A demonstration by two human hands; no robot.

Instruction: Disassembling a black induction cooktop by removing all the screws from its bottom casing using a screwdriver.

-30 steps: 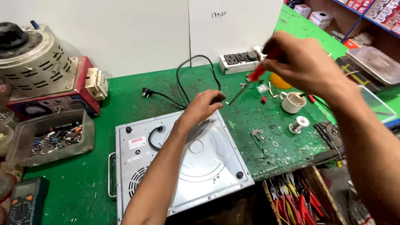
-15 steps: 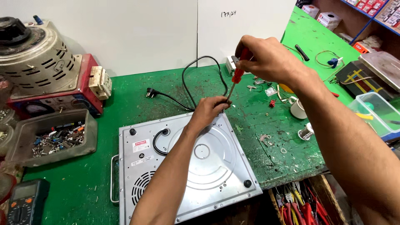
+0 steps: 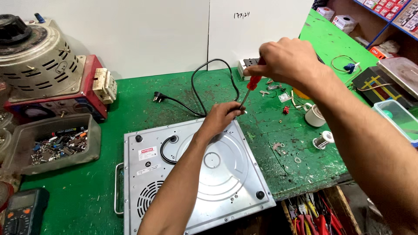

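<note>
Green workbench, pretty cluttered. Flipped-over silver cooktop (image 3: pixel 191 174) lies near its front edge; left hand (image 3: pixel 224 116) pinches at its far corner, right hand (image 3: pixel 287 61) grips a red-handled screwdriver (image 3: pixel 249 89) pointing down there. Black cord (image 3: pixel 204 87) loops behind, parts tray (image 3: pixel 52 143) left.

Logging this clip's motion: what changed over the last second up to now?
The right hand brought the red-handled screwdriver from off to the right in over the far corner of the metal appliance, its tip now by the left hand. That hand stayed at the corner; appliance and black cord unmoved.
</note>
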